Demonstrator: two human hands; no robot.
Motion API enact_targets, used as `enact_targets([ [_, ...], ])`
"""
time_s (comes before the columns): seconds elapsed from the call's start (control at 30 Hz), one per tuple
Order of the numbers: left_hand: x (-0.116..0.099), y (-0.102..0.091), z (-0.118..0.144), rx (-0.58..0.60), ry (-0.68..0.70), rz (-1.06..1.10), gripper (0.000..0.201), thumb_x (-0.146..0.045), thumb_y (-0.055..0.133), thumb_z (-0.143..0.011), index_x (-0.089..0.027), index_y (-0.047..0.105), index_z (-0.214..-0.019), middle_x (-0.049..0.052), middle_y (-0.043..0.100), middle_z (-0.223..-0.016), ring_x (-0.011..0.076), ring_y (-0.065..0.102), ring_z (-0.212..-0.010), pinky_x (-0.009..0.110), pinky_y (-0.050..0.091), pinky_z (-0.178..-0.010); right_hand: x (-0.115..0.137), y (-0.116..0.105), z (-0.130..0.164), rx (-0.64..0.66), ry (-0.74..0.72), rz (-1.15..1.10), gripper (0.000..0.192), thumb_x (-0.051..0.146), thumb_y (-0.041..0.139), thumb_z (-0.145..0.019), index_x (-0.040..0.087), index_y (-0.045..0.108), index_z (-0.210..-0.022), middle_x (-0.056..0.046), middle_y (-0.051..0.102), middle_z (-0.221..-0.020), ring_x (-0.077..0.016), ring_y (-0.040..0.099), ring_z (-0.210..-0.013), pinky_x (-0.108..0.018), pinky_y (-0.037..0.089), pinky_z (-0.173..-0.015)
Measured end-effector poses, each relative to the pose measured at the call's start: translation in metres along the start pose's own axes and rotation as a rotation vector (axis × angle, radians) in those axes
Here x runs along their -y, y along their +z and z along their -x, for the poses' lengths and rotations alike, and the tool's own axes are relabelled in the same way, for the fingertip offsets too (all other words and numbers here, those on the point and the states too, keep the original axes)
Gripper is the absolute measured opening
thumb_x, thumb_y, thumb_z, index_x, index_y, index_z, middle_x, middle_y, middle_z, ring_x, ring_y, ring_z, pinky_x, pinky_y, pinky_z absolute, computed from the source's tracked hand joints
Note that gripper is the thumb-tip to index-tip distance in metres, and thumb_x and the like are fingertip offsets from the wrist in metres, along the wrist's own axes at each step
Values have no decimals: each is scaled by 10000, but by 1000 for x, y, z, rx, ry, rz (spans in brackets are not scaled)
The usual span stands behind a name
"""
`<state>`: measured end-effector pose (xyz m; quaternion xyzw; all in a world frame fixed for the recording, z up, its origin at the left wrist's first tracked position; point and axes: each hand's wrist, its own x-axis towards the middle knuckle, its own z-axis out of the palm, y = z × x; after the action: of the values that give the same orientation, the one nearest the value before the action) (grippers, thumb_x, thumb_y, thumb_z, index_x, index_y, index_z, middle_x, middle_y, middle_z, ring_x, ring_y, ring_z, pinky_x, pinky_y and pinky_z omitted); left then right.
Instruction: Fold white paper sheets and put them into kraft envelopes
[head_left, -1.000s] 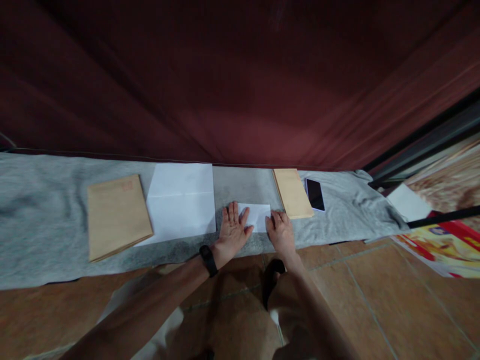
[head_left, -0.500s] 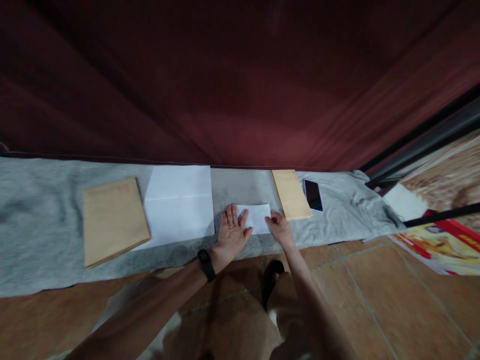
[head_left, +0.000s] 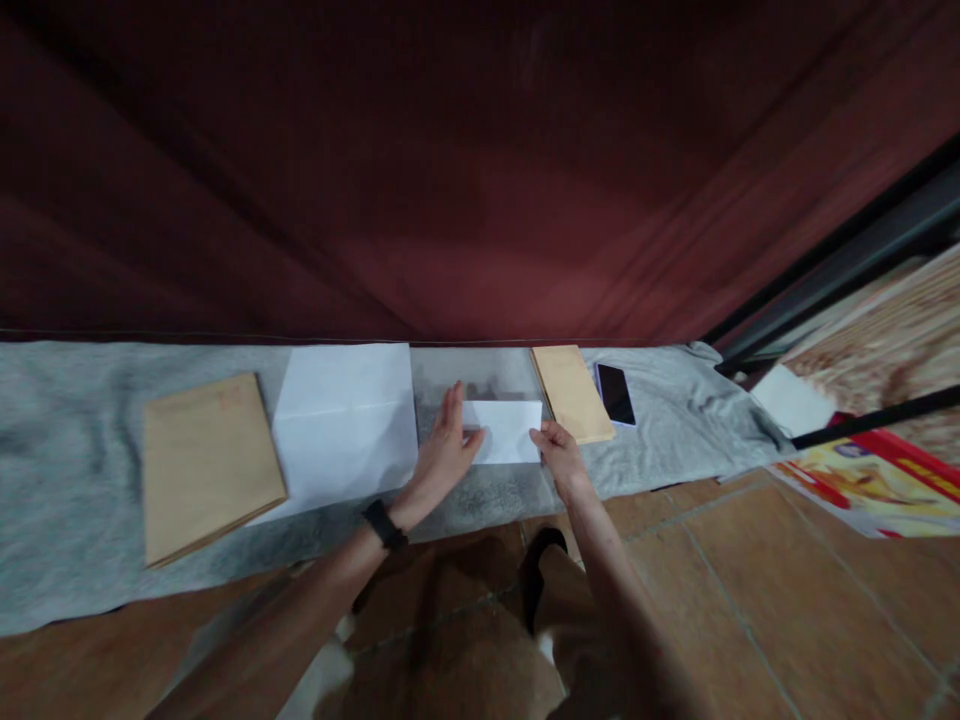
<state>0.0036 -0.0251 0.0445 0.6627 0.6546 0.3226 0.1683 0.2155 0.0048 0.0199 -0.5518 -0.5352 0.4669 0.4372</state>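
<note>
Small white folded paper [head_left: 504, 430], flat rectangle on soft grey cloth [head_left: 75, 420]; left hand [head_left: 441, 455] and right hand [head_left: 559, 455] pinch its opposite ends.

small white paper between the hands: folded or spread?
Folded. The small white paper is a narrow strip, far smaller than the white sheet beside it; left hand and right hand grip its ends.
</note>
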Motion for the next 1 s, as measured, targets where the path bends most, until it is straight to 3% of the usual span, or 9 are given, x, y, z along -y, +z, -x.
enact_targets([
  [0.1, 5, -6, -13, -39, -96, 251, 841, -221, 558, -872, -127, 120, -1584, 131, 675, -1242, 216, 689, -984, 350, 553, -864, 7, 1, 0, 12, -47, -111, 278, 489, 665, -749, 237, 557, -796, 3, 684, -708, -170, 626, -635, -290, 524, -643],
  [0.17, 6, -10, -17, -56, -100, 353, 707, -196, 553, -860, -146, 316, -1524, 54, 725, -1031, 177, 686, -820, 320, 556, -780, 12, 1, 0, 6, -91, -130, 242, 448, 666, -758, 240, 553, -805, -8, 707, -768, -181, 652, -700, -305, 538, -703],
  [0.27, 4, -16, -15, -94, 42, 342, 300, -148, 535, -846, -195, 667, -1111, 26, 724, -971, 181, 678, -895, 335, 541, -854, 15, 0, 0, -19, -165, -93, 166, 382, 632, -772, 237, 564, -813, -53, 746, -959, -214, 690, -875, -344, 547, -812],
  [0.37, 3, -20, -8, -57, 250, 183, 248, -51, 505, -811, -214, 678, -883, 36, 728, -1031, 199, 656, -1028, 375, 508, -961, 12, -3, 2, -33, -248, -2, 70, 291, 573, -774, 230, 589, -806, -91, 725, -1139, -242, 676, -1064, -381, 528, -912],
  [0.5, 6, -21, 5, 131, 480, -109, 335, 13, 469, -812, -215, 677, -943, 58, 700, -1195, 216, 614, -1137, 425, 451, -1066, 3, -9, 5, 42, -328, 229, 152, 148, 506, -752, 224, 630, -799, -99, 712, -1186, -241, 657, -1142, -389, 523, -939],
  [0.6, 14, -17, 16, 275, 569, -234, 376, -2, 462, -841, -227, 670, -1058, 52, 672, -1273, 199, 588, -1208, 438, 370, -1156, -5, -14, 7, 147, -380, 433, 303, 49, 436, -747, 227, 671, -813, -75, 720, -1185, -213, 666, -1139, -389, 514, -976],
  [0.73, 29, -11, 26, 375, 522, -251, 555, 20, 420, -818, -260, 617, -1255, 26, 608, -1412, 155, 524, -1328, 399, 365, -1171, -10, -19, 8, 247, -446, 608, 430, -20, 379, -766, 235, 711, -868, -53, 718, -1210, -183, 655, -1177, -379, 505, -1013],
  [0.9, 33, -17, 25, 437, 501, -179, 625, 91, 416, -681, -270, 711, -1098, 5, 644, -1379, 136, 565, -1295, 309, 412, -1133, -8, -26, 10, 306, -456, 682, 507, -55, 351, -756, 239, 725, -931, -30, 685, -1287, -162, 611, -1248, -371, 478, -1069],
  [1.0, 22, -16, 22, 385, 431, -202, 549, 19, 406, -789, -249, 700, -1168, 23, 668, -1346, 150, 584, -1275, 322, 396, -1151, -6, -24, 11, 290, -452, 681, 478, -34, 371, -776, 230, 727, -953, -36, 695, -1264, -165, 619, -1234, -358, 471, -1081],
])
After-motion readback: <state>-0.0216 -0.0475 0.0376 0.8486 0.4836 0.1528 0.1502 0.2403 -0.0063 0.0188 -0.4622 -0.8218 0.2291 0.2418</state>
